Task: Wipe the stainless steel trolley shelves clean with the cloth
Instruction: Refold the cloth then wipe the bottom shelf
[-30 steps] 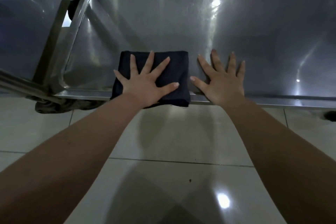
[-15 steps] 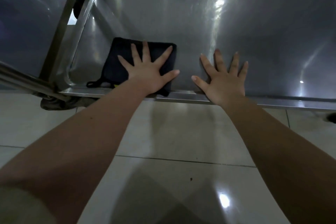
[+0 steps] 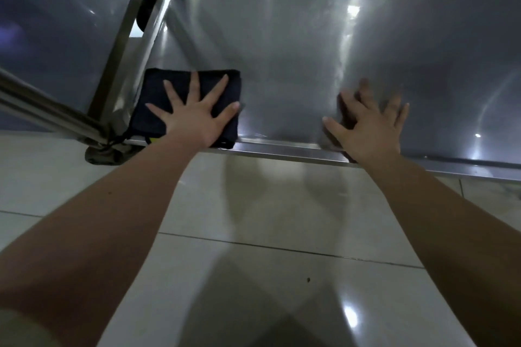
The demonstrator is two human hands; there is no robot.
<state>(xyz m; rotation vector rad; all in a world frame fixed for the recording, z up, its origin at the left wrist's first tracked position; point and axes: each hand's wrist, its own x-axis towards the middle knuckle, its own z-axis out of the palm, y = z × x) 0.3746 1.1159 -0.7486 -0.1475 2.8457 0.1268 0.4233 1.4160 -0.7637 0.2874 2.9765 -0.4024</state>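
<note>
The dark cloth is pressed into the shelf's near left corner under the wide-spread left hand, the right hand is spread empty over bare steel, and the cloth's dangling loop could be snagged on the rail if dragged outward.

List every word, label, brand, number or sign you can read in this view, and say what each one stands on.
No text in this view can be read.
Small yellow patch at the near edge of the dark cloth: perhaps a tag, too small to read.
Steel shelf: no marking shows, only light reflections.
</note>
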